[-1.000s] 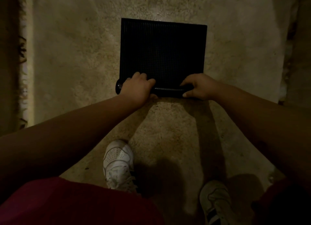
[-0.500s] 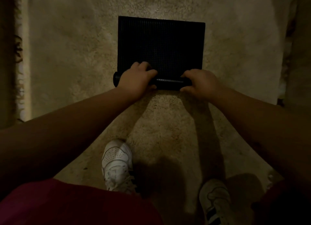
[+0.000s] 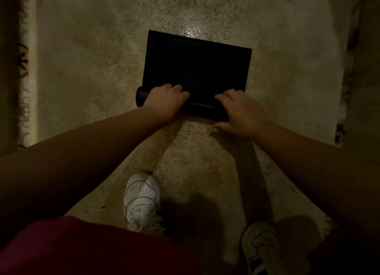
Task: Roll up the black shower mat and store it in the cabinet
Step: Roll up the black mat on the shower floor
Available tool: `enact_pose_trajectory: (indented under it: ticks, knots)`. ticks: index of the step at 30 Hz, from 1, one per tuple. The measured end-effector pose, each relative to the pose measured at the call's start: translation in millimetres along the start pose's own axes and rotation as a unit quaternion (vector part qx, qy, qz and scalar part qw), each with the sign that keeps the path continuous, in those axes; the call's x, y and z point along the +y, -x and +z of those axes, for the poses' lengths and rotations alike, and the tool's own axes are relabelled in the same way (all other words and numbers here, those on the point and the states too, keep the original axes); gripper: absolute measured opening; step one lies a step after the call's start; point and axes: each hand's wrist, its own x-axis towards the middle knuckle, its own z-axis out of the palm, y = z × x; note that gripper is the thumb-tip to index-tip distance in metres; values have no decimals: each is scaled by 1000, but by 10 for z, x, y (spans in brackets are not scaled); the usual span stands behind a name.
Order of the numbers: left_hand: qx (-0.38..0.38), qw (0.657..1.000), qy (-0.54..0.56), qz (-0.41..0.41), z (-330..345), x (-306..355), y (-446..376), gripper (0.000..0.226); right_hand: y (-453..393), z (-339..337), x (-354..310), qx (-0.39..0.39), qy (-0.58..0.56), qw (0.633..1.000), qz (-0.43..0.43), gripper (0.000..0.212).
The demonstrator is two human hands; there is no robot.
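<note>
The black shower mat [image 3: 197, 62] lies on a pale shaggy rug, its far part flat and ribbed. Its near edge is wound into a tight roll [image 3: 202, 109] that runs left to right. My left hand [image 3: 166, 101] presses on the left part of the roll, fingers curled over its top. My right hand [image 3: 239, 110] rests on the right part, fingers spread over the roll and thumb down on the rug. The roll's left end [image 3: 140, 96] sticks out past my left hand. No cabinet is in view.
The pale rug [image 3: 92, 68] covers most of the floor, with a patterned border strip [image 3: 23, 79] at the left and a darker edge at the right. My two white shoes [image 3: 141, 200] stand on the rug below my arms. The scene is dim.
The roll has travelled farther away from me and grown thicker, so the flat part of the mat is shorter. Both hands moved forward with it; the mat now sits slightly skewed.
</note>
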Motion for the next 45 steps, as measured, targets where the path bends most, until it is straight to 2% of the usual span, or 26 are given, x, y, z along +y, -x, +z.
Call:
enact_pose_trajectory:
  ticks: [1,3,6,12,19,24,27,30,34,36,38,40,42,45]
  knots:
    - [-10,1000,9,0,-23,-13,-24,37,-17,9,-42,0,30,999,-17,79]
    - [-19,999,27,3,-52,-24,-47,40,-48,33,-111,10,43,999,-17,65]
    - [-9,998,65,-3,-35,-21,-29,48,-83,11,-123,19,-9,999,24,54]
    - [42,999,34,-2,111,-11,52,45,-294,-195,81,-63,-83,994,29,59]
    - [42,999,-13,-24,100,-2,82,44,-456,-295,165,-146,-159,974,67,63]
    - [20,1000,10,14,30,-69,48,40,-514,-322,193,-209,-192,956,78,65]
    - [-5,998,65,21,-24,-132,13,39,-542,-353,213,-238,-236,938,92,58]
    - [-23,996,88,9,-25,-146,-9,39,-498,-367,205,-228,-220,946,75,51]
    - [-33,993,115,-6,-50,-187,-60,40,-322,-271,67,-124,-61,990,-8,65]
    - [-52,989,138,-15,-65,-210,-99,41,-275,-196,10,-94,-32,995,-1,66]
    - [-75,985,156,-25,-66,-225,-131,42,-307,-181,10,-79,-60,995,33,60]
    - [-79,983,166,-20,-66,-249,-136,46,-397,-222,61,-101,-75,991,48,62]
    - [-50,988,149,4,-51,-262,-106,60,-504,-275,119,-143,-76,985,57,71]
    - [14,999,31,38,-8,-204,-42,77,-647,-315,196,-189,-126,970,90,76]
